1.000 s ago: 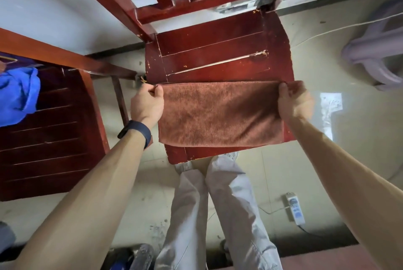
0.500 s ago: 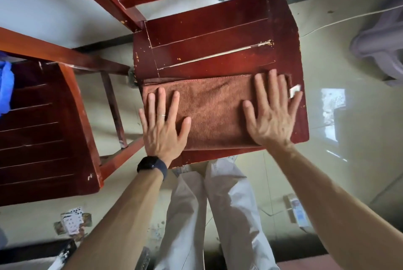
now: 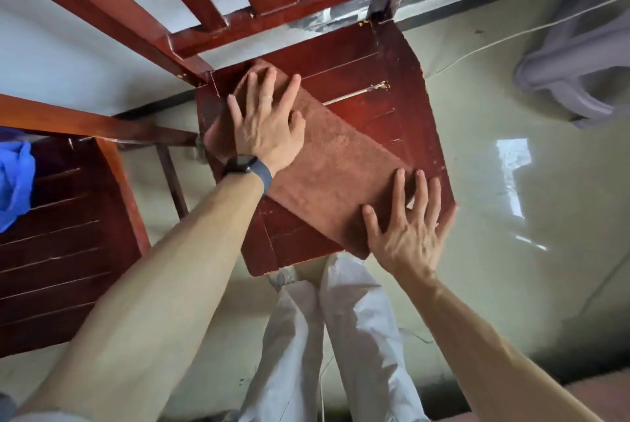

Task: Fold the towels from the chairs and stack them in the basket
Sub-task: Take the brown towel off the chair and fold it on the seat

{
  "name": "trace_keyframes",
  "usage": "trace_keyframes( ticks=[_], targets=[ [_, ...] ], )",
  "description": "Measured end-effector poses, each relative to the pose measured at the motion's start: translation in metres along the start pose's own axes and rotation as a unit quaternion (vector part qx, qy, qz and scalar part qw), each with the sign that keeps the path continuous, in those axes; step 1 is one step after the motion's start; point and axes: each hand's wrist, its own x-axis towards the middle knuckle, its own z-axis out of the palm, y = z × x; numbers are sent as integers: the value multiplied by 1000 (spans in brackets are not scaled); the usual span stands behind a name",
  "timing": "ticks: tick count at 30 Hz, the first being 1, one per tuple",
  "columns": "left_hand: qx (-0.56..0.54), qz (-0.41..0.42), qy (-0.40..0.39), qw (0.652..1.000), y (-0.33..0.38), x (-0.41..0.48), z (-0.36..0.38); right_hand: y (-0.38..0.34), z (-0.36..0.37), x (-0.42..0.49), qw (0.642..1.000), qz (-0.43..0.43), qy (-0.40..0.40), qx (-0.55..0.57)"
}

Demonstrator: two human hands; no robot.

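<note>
Now, at the far left edge of the frame, I am seeing a blue towel (image 3: 15,183) lying bunched on the second chair (image 3: 68,251), not yet folded. Moving toward the centre, the left hand (image 3: 269,128) is pressing flat on the upper-left end of the brown towel (image 3: 341,183), its fingers (image 3: 251,94) spread straight and gripping nothing. That towel is lying as a folded strip diagonally across the red chair seat (image 3: 392,104). Just right of centre and lower, the right hand (image 3: 409,237) is resting on the strip's other end, fingers likewise splayed and holding nothing. I am judging the cloth soft, light and limp, with a grippy pile. It would likely sag if lifted by one corner, so I am favouring pinching both short ends, or sliding flat palms beneath. I am not seeing the basket anywhere.
</note>
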Motion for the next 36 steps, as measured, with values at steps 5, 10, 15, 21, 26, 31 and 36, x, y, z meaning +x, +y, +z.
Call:
trace_keyframes(
  ticks=[5, 10, 15, 21, 26, 31, 36],
  targets=[
    [116, 157, -35, 980, 20, 41, -13, -9, 8, -49, 1000, 5, -28, 6],
    [5, 77, 12, 997, 23, -15, -3, -18, -3, -47, 998, 41, 3, 57],
    [-176, -155, 58, 970, 29, -150, 34, -9, -27, -11, 969, 115, -58, 210],
    [-331, -368, -96, 864, 38, -202, 72, 4, -31, 6, 936, 119, -184, 274],
    [-471, -414, -105, 772, 30, -211, 61, 15, -27, -18, 870, 190, -194, 412],
    [-567, -425, -179, 682, 5, -238, 33, 25, -26, -66, 854, 210, -219, 422],
    [-594, -460, -192, 632, -10, -266, 1, 25, -36, -120, 787, 256, -230, 512]
  ],
)
